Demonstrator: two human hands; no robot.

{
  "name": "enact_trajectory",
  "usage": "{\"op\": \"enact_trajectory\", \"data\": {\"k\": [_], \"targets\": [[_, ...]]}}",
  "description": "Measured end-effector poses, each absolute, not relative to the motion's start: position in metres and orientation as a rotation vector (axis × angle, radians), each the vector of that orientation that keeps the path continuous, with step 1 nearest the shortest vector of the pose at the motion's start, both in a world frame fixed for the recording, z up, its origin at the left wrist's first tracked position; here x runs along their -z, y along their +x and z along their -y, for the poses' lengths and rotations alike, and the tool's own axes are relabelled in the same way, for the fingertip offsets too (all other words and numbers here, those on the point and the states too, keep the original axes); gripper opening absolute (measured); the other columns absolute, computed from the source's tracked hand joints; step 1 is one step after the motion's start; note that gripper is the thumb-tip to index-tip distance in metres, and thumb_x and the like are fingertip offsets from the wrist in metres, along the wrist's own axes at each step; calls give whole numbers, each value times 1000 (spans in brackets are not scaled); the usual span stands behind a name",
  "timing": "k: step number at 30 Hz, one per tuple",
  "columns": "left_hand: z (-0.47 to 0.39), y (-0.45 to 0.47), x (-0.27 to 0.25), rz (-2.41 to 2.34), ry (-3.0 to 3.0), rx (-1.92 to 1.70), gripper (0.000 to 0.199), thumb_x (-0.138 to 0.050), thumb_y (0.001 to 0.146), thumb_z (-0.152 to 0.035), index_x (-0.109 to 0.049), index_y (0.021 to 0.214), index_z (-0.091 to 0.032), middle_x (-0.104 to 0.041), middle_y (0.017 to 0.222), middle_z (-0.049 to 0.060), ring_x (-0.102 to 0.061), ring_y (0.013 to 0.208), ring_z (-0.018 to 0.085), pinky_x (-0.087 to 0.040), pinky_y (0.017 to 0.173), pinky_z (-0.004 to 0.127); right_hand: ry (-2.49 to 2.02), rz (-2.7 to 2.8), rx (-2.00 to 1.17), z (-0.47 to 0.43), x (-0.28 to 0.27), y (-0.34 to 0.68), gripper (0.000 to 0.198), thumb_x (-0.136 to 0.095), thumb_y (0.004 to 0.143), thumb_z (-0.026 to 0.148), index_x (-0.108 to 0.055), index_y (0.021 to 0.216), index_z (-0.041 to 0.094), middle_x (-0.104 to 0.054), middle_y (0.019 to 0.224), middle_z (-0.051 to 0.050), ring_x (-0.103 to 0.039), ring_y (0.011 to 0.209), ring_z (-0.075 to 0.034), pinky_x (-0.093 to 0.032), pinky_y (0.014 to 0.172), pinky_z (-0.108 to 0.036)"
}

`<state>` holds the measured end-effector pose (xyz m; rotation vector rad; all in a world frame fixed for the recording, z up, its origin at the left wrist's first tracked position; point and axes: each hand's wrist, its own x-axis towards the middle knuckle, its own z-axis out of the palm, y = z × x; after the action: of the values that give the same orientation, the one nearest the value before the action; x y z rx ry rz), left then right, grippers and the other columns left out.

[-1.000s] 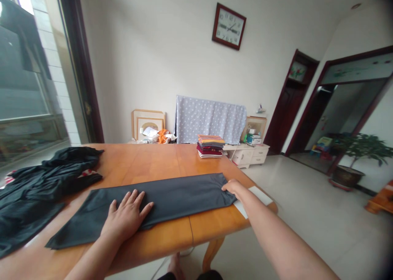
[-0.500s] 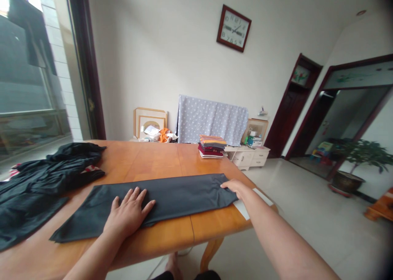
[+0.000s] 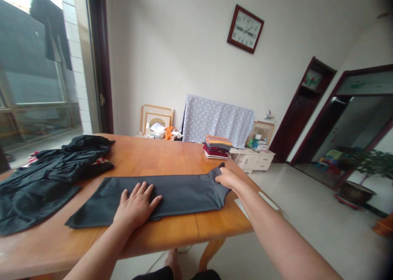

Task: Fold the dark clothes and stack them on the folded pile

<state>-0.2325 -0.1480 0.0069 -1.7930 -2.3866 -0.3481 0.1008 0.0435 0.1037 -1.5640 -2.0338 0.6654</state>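
Our right hand [image 3: 227, 179] has shifted the end of the cloth [image 3: 184, 193].
Its fingers pinch it; our left hand [image 3: 136, 205] lies on top, fingers spread.

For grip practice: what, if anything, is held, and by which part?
The right hand grips the dark folded garment by its right end; the left hand rests on it.

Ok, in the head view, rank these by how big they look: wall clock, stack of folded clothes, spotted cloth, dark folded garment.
Largest to smallest:
1. Dark folded garment
2. Spotted cloth
3. Wall clock
4. Stack of folded clothes
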Motion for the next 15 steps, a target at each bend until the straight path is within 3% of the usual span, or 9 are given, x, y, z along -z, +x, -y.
{"op": "enact_trajectory", "data": {"k": [9,13,15], "targets": [[150,-232,-7,2388,-1785,432,76,-29,91,-72,-48,147,-24,-36,159,14,-23,149,36,-12,116,66,-1590,2469,-318,8,-76,13,31,-68,70,23,-68,101,22,-74,102,-10,-69,95,-28,-47,74,-30],[151,-231,-8,2391,-1785,447,76,-29,91,-72,-50,146,-24,-36,159,14,-23,149,36,-10,116,66,-1485,2486,-370,18,-62,0,35,-69,75,48,-69,98,21,-73,104,-12,-68,101,-30,-49,79,-32],[151,-231,-7,2383,-1788,453,76,-27,92,-72,-50,146,-23,-37,158,15,-24,149,36,-10,116,67,-1411,2390,-582,14,-62,2,40,-66,77,58,-68,90,20,-74,95,-11,-70,92,-27,-50,73,-30]]}}
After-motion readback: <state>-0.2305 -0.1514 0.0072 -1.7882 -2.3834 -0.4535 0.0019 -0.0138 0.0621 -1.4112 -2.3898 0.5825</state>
